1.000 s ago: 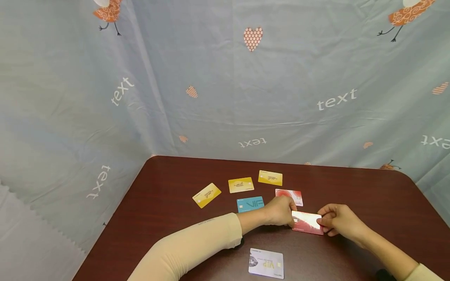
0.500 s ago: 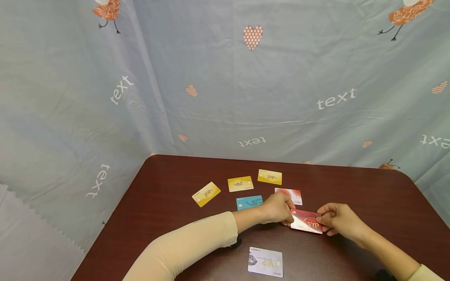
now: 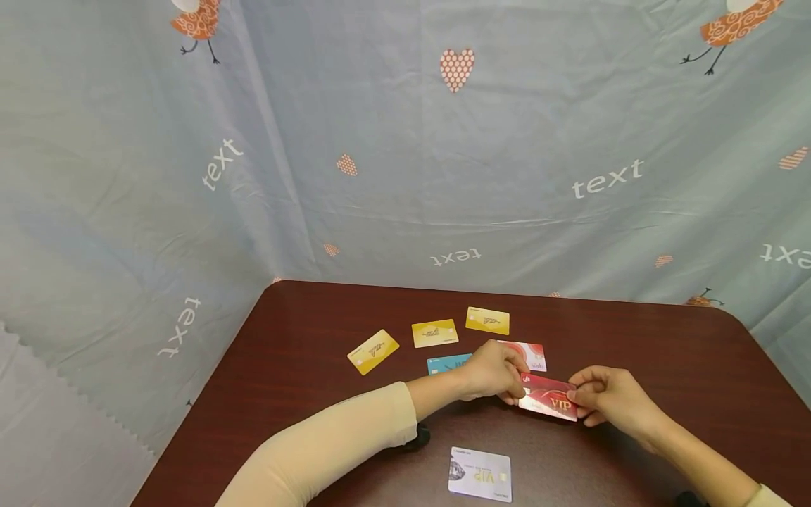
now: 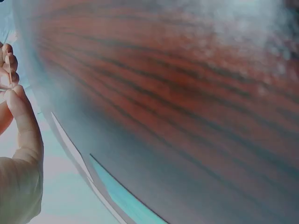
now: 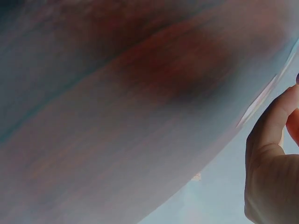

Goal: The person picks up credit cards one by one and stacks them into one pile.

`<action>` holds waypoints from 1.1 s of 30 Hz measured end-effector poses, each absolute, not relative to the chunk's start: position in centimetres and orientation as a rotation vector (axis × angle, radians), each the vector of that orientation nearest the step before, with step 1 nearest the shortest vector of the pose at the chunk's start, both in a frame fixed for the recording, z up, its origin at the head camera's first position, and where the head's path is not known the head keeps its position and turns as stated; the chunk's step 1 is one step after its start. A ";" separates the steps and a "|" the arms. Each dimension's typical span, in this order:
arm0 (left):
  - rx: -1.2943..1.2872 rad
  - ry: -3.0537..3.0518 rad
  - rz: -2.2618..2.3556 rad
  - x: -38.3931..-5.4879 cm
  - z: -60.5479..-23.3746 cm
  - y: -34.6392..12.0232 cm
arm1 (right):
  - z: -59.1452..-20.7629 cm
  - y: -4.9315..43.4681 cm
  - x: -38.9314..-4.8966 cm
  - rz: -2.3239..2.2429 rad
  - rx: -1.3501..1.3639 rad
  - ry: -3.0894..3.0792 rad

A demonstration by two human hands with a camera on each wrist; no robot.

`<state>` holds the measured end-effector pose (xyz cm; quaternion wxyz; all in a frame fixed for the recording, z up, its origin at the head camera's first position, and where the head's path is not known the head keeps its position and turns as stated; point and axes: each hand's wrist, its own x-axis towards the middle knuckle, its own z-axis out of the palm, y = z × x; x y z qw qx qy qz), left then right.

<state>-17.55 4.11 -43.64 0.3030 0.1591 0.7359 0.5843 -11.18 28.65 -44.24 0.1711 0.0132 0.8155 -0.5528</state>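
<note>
In the head view a red VIP card [image 3: 546,398] is held between both hands, tilted so its face shows. My left hand [image 3: 491,370] pinches its left edge, and my right hand [image 3: 613,401] pinches its right edge with thumb and fingers. Behind the left hand lie a blue card [image 3: 442,363], partly covered, and a white-and-red card [image 3: 536,356]. The left wrist view shows the left hand [image 4: 22,158] at the frame's edge, pinching a thin card edge. In the right wrist view the right hand [image 5: 271,168] is cut off by the frame.
Several other cards lie flat on the dark brown table [image 3: 659,345]: yellow cards [image 3: 434,333] toward the back, and a white VIP card [image 3: 479,474] near the front, below the hands. A grey patterned cloth [image 3: 393,141] hangs behind and beside the table.
The red card has tilted; the glare has shrunk and its VIP lettering now shows. It has moved slightly left with the left hand, which covers more of the blue card.
</note>
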 end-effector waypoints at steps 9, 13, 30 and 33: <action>0.386 1.903 1.578 -17.3 -42.8 3.1 | -44.0 28.2 -10.9 -1.626 -0.014 2.286; 0.376 1.901 1.574 -17.2 -42.5 2.7 | -43.9 27.7 -10.7 -1.636 -0.016 2.276; 0.313 1.843 1.630 -16.5 -41.8 0.7 | -43.2 26.2 -10.3 -1.694 -0.061 2.209; 0.308 1.831 1.640 -16.3 -41.9 0.4 | -43.2 25.9 -10.2 -1.704 -0.070 2.201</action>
